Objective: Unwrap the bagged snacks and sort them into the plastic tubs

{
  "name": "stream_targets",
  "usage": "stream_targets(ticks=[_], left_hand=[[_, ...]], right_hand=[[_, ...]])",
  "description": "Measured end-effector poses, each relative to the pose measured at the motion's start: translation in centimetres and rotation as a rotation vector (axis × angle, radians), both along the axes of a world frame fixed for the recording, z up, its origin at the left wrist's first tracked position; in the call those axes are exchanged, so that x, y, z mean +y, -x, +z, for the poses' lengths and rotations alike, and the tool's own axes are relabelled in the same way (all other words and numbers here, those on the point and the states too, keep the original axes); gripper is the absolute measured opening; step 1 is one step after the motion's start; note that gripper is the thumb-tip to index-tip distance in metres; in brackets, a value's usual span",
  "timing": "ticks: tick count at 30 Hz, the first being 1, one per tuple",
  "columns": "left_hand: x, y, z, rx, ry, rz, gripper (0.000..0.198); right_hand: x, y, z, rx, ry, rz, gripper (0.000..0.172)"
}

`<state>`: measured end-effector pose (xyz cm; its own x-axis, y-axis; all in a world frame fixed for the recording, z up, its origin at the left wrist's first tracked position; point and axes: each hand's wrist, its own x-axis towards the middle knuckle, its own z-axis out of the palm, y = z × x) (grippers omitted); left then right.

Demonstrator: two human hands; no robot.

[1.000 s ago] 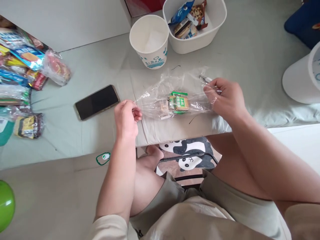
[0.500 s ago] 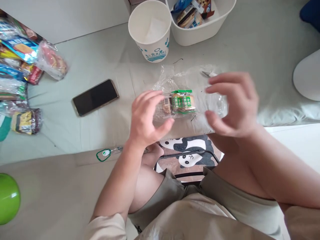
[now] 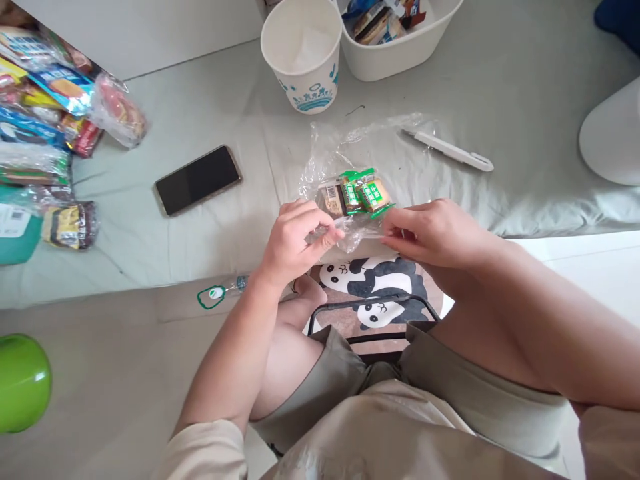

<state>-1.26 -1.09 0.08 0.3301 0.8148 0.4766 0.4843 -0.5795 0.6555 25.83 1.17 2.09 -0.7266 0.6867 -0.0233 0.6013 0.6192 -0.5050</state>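
A clear plastic bag (image 3: pixel 353 239) lies at the front edge of the covered surface, with small wrapped snacks on or inside it. Two of these are green-and-clear cracker packets (image 3: pixel 371 191), and beside them is a brownish packet with a barcode (image 3: pixel 331 200). My left hand (image 3: pixel 299 239) pinches the bag's near edge at the left, thumb against fingers. At the right, my right hand (image 3: pixel 433 230) is closed on the same edge, its fingertips partly hidden. Behind the right hand lies a white utility knife (image 3: pixel 454 151).
A black phone (image 3: pixel 199 181) lies left of the bag. A paper cup (image 3: pixel 313 87) and a white bin (image 3: pixel 400 59) holding snacks stand at the back. Many wrapped snacks (image 3: pixel 65 87) are heaped at far left. A rounded white object (image 3: pixel 613 137) stands at the right.
Both hands came down to the bag's near edge and closed on it. The right hand moved off the utility knife's spot, so the knife now shows. The green packets shifted and tilted.
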Motion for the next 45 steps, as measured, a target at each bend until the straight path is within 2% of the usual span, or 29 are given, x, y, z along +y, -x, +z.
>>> stream_targets(ticks=[3,7,9,14,17,19,20,21,23,24,25,26,28,29,31,33,37,40,45], left_hand=[[-0.4,1.3,0.4,-0.123,0.080,-0.007,0.033],[-1.3,4.1,0.9,-0.208,0.266,0.119,0.036],[-1.8,5.3,1.4,-0.202,0.380,0.128,0.034],[-2.9,7.1,3.1,-0.083,0.702,0.010,0.025],[-2.9,8.5,3.1,0.019,0.894,-0.064,0.038],[-2.2,9.0,2.7,-0.078,0.847,0.022,0.055],[-1.6,8.7,2.4,-0.158,0.743,0.123,0.061],[-0.9,8.2,2.2,-0.238,0.600,0.251,0.065],[0.9,6.0,2.1,-0.261,0.271,0.450,0.060],[1.8,4.5,2.1,-0.239,0.177,0.469,0.059],[2.6,3.0,2.2,-0.194,0.146,0.450,0.057],[3.4,1.5,2.1,-0.139,0.125,0.429,0.054],[4.7,-0.9,1.8,-0.020,0.126,0.397,0.058],[5.2,-1.7,1.4,0.010,0.143,0.422,0.055],[5.9,-2.3,0.5,0.037,0.182,0.497,0.038],[6.4,-1.8,-0.4,0.004,0.243,0.548,0.034],[6.9,0.1,-1.5,-0.193,0.372,0.569,0.044],[6.9,1.2,-2.0,-0.279,0.397,0.627,0.047],[6.8,3.2,-2.6,-0.267,0.326,0.719,0.050]], right_hand=[[0.2,-1.1,0.2,-0.026,0.047,-0.037,0.021],[0.3,-2.2,0.9,-0.094,0.166,-0.091,0.020],[0.2,-2.3,1.4,-0.124,0.232,-0.113,0.020],[0.1,-2.5,2.2,-0.240,0.366,-0.127,0.021],[0.5,-3.1,2.2,-0.254,0.523,-0.103,0.017],[0.9,-3.4,2.3,-0.191,0.589,-0.166,0.024],[1.0,-3.4,2.4,-0.142,0.555,-0.253,0.025],[1.2,-3.2,2.5,-0.076,0.454,-0.391,0.022],[1.6,-2.3,2.3,0.085,0.128,-0.686,0.014],[1.9,-1.6,2.1,0.163,-0.032,-0.787,0.014],[2.2,-0.9,1.6,0.220,-0.154,-0.844,0.022],[2.6,-0.3,1.1,0.243,-0.225,-0.855,0.034],[3.5,0.9,-0.1,0.196,-0.254,-0.788,0.056],[3.8,1.4,-0.6,0.154,-0.262,-0.752,0.060],[4.2,2.1,-1.2,0.063,-0.307,-0.669,0.058],[4.1,2.9,-1.4,-0.013,-0.366,-0.574,0.053],[3.5,3.9,-1.5,-0.072,-0.429,-0.455,0.048],[3.4,3.8,-1.9,-0.070,-0.421,-0.461,0.050],[4.0,2.9,-2.8,-0.051,-0.327,-0.482,0.039]])
